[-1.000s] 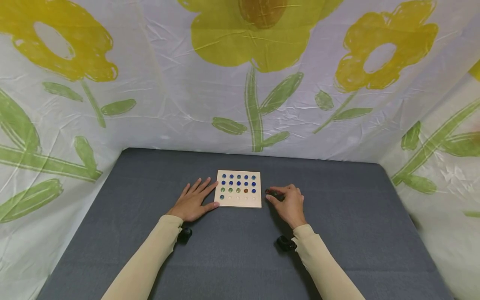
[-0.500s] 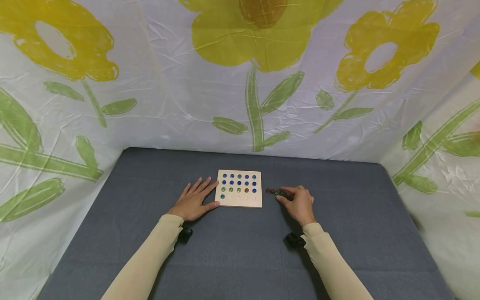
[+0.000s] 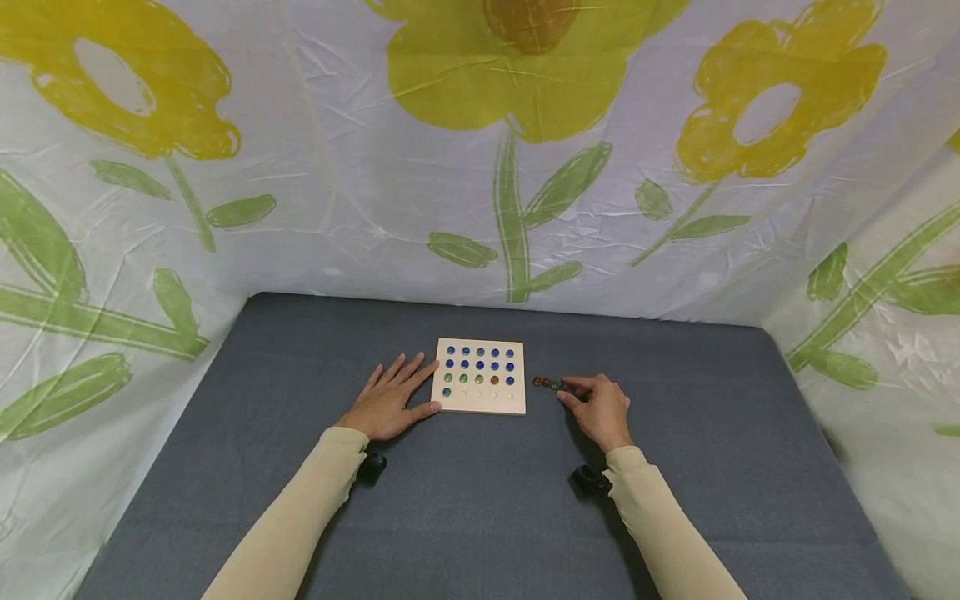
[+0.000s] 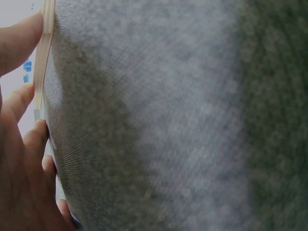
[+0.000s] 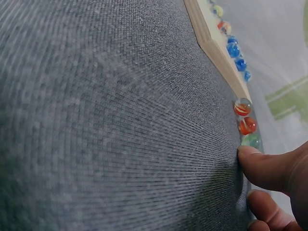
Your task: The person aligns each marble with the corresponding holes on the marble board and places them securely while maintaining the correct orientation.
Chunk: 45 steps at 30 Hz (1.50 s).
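Observation:
A pale wooden board [image 3: 480, 402] with rows of round hollows lies on the dark cloth. Blue, green and amber-brown glass marbles fill its upper rows, and one marble [image 3: 447, 392] sits at the left of its front row. My left hand [image 3: 384, 408] lies flat with spread fingers, thumb and fingertips against the board's left edge. To the right of the board, two reddish marbles [image 5: 248, 125] and a green marble [image 5: 251, 140] stand in a short line. At its right end, my right hand [image 3: 600, 410] pinches the green marble between thumb and fingers, which partly hide it.
Dark grey cloth covers the table [image 3: 480, 517]. A white sheet [image 3: 360, 167] printed with yellow flowers hangs behind the far edge and at both sides. Each wrist carries a small black camera [image 3: 588, 480] over a cream sleeve.
My right hand has slid right along the line of marbles, then slightly back left, uncovering the reddish and green ones. The left hand stays against the board.

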Tool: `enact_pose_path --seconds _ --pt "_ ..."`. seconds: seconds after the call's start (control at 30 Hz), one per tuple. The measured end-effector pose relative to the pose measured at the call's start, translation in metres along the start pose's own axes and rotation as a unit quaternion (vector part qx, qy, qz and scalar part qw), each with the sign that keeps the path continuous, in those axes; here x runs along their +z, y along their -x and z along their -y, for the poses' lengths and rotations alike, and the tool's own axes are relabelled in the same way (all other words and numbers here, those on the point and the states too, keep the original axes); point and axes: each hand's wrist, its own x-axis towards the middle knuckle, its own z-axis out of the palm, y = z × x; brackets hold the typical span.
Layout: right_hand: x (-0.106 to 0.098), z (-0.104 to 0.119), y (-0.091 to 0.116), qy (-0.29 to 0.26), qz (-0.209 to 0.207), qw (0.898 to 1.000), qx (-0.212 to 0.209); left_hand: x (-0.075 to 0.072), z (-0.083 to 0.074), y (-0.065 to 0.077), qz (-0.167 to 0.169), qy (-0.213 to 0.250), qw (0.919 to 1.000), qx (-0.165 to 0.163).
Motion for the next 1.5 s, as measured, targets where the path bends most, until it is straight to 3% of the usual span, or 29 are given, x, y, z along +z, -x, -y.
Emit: enact_pose_path --seconds 0.4,0.67,1.0,1.23,1.5 --pt "-0.002 0.002 0.004 -0.007 -0.001 1.000 -0.001 0.009 0.007 -0.005 -0.009 0.009 0.9999 0.002" --pt "-0.001 0.014 0.007 -0.023 -0.008 1.000 -0.010 0.003 0.002 -0.001 -0.005 0.013 0.9999 0.003" --pt "0.002 0.032 0.012 -0.036 -0.007 0.999 -0.037 0.007 0.006 -0.004 -0.003 0.013 0.9999 -0.001" --pt "0.015 0.048 0.014 -0.048 0.004 0.997 -0.061 -0.001 -0.001 0.000 0.004 -0.003 1.0000 -0.008" --pt "0.033 0.071 0.015 -0.049 0.012 0.995 -0.084 0.000 -0.001 -0.001 0.003 0.006 1.0000 -0.004"
